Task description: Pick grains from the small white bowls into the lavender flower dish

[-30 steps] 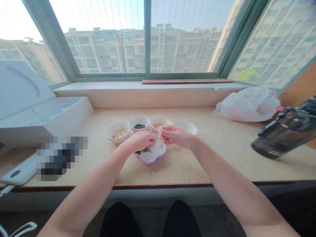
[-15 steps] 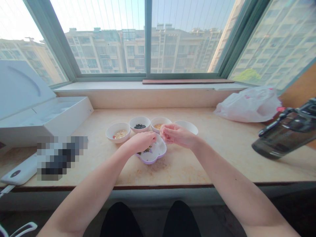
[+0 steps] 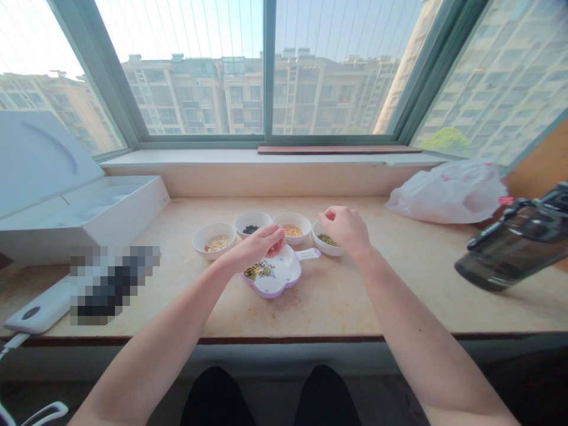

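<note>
My left hand (image 3: 265, 238) hovers over the back of a white, purple-rimmed dish (image 3: 284, 271) with a short handle. Its fingers are pinched together; what they hold, if anything, is hidden. Green beans (image 3: 258, 270) lie scattered on the dish's left part. Above a white bowl of green beans (image 3: 328, 240) is my right hand (image 3: 347, 228), fingers curled closed, contents not visible. Behind the dish stand other white bowls, one with pale flat pieces (image 3: 217, 243), one with black beans (image 3: 251, 229) and one with yellow grains (image 3: 293, 230).
At the left are an open white box (image 3: 119, 213), a white power bank (image 3: 38, 310) with a cable and a pixelated dark object (image 3: 113, 284). A plastic bag (image 3: 444, 192) and a dark, tilted bottle (image 3: 501, 248) are at the right. The table's front edge runs before my knees.
My right hand has moved from beside the left hand to the right, over the green-bean bowl. The left hand has lifted slightly back, uncovering more beans on the dish.
</note>
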`<action>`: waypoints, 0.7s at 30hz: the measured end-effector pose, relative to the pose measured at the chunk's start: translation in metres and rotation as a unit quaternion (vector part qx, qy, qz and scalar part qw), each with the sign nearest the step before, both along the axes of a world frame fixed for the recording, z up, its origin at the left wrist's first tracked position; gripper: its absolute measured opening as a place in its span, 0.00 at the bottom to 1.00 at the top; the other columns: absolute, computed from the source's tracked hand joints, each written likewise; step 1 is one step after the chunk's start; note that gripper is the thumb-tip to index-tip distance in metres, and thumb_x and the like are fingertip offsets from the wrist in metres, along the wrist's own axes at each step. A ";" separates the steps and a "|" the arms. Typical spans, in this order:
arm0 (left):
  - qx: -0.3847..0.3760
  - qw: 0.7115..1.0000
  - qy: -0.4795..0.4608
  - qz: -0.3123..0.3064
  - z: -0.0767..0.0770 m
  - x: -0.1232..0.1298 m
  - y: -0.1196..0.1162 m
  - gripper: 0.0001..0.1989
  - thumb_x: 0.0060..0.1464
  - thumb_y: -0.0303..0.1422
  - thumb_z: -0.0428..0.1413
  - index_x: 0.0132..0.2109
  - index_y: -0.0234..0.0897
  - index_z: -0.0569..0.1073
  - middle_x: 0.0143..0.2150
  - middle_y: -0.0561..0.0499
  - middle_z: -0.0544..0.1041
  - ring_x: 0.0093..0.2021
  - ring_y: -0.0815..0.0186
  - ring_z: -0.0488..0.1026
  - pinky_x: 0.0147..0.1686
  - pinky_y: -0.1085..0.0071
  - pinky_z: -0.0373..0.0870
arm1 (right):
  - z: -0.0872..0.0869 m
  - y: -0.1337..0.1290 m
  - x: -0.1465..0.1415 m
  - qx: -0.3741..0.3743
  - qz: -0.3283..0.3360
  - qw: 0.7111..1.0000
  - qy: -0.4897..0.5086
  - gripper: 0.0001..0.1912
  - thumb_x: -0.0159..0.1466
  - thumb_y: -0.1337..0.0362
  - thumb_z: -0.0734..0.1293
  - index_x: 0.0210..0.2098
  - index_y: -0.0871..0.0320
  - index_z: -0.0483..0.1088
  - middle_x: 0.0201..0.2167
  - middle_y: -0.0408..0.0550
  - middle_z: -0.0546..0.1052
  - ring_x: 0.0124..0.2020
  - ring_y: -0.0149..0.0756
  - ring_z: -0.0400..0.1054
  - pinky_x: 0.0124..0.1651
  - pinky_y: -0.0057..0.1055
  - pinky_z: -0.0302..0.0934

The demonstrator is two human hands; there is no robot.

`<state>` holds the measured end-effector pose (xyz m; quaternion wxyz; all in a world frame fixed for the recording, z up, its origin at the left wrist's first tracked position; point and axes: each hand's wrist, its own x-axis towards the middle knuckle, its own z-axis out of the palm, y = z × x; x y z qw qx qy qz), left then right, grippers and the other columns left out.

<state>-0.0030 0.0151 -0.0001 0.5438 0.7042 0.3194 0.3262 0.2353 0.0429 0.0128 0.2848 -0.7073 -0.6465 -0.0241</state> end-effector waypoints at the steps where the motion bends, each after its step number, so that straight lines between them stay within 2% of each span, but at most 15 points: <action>1: -0.030 0.999 -0.035 -0.007 0.001 0.000 0.000 0.19 0.67 0.46 0.48 0.33 0.37 0.64 0.28 0.55 0.63 0.25 0.73 0.56 0.27 0.72 0.53 | 0.000 0.001 0.003 -0.023 -0.022 0.999 -0.020 0.11 0.64 0.61 0.64 0.31 0.56 0.78 0.33 0.54 0.81 0.38 0.46 0.75 0.39 0.36 0.61; 3: -0.081 0.993 -0.089 -0.011 0.003 0.000 -0.001 0.19 0.64 0.47 0.53 0.35 0.36 0.64 0.30 0.54 0.64 0.26 0.74 0.57 0.26 0.73 0.53 | -0.002 0.002 0.006 -0.057 -0.041 0.997 -0.039 0.11 0.63 0.61 0.65 0.32 0.56 0.79 0.34 0.54 0.82 0.39 0.48 0.75 0.39 0.36 0.61; 5: -0.122 0.985 -0.125 -0.015 0.006 -0.001 -0.003 0.18 0.62 0.47 0.56 0.35 0.36 0.64 0.30 0.55 0.63 0.26 0.74 0.56 0.26 0.73 0.51 | -0.003 0.003 0.007 -0.049 -0.025 0.998 -0.028 0.10 0.63 0.60 0.66 0.33 0.56 0.79 0.35 0.55 0.82 0.39 0.47 0.75 0.40 0.37 0.62; 8: -0.155 0.977 -0.148 -0.021 0.012 -0.001 -0.004 0.18 0.61 0.44 0.59 0.35 0.36 0.64 0.29 0.56 0.60 0.25 0.74 0.55 0.25 0.73 0.50 | -0.004 0.002 -0.001 0.020 0.077 0.995 0.059 0.10 0.64 0.59 0.67 0.34 0.57 0.78 0.35 0.53 0.81 0.36 0.42 0.73 0.42 0.37 0.62; 11: -0.167 0.973 -0.155 -0.023 0.013 -0.002 -0.005 0.16 0.61 0.42 0.59 0.35 0.36 0.63 0.29 0.56 0.60 0.26 0.74 0.55 0.25 0.74 0.50 | -0.004 -0.006 -0.016 0.041 0.231 0.951 0.203 0.13 0.64 0.54 0.68 0.35 0.57 0.77 0.35 0.50 0.81 0.31 0.37 0.70 0.39 0.36 0.62; 14: -0.174 0.971 -0.160 -0.024 0.010 0.000 -0.005 0.16 0.62 0.42 0.58 0.35 0.36 0.64 0.30 0.56 0.60 0.26 0.75 0.55 0.26 0.74 0.51 | -0.006 -0.018 -0.031 -0.012 0.336 0.892 0.302 0.17 0.62 0.49 0.71 0.38 0.56 0.77 0.32 0.47 0.79 0.27 0.33 0.67 0.32 0.32 0.59; 16: -0.174 0.971 -0.161 -0.022 0.006 0.002 -0.004 0.16 0.62 0.42 0.58 0.35 0.35 0.64 0.30 0.56 0.61 0.26 0.76 0.55 0.26 0.75 0.50 | -0.009 -0.023 -0.038 -0.046 0.370 0.865 0.336 0.18 0.60 0.48 0.73 0.40 0.56 0.77 0.30 0.45 0.78 0.25 0.32 0.65 0.29 0.31 0.57; 18: -0.175 0.972 -0.158 -0.018 0.003 0.004 -0.004 0.17 0.61 0.43 0.60 0.35 0.34 0.65 0.30 0.56 0.61 0.25 0.77 0.55 0.25 0.76 0.50 | -0.012 -0.026 -0.042 -0.061 0.387 0.852 0.348 0.19 0.58 0.48 0.74 0.40 0.56 0.77 0.29 0.45 0.78 0.25 0.31 0.64 0.28 0.30 0.57; 21: -0.176 0.973 -0.149 -0.005 -0.001 0.007 -0.003 0.19 0.58 0.44 0.62 0.35 0.34 0.65 0.29 0.56 0.61 0.25 0.77 0.55 0.25 0.76 0.49 | -0.017 -0.024 -0.044 -0.047 0.386 0.860 0.330 0.17 0.58 0.49 0.75 0.37 0.56 0.78 0.29 0.45 0.78 0.25 0.31 0.64 0.28 0.30 0.56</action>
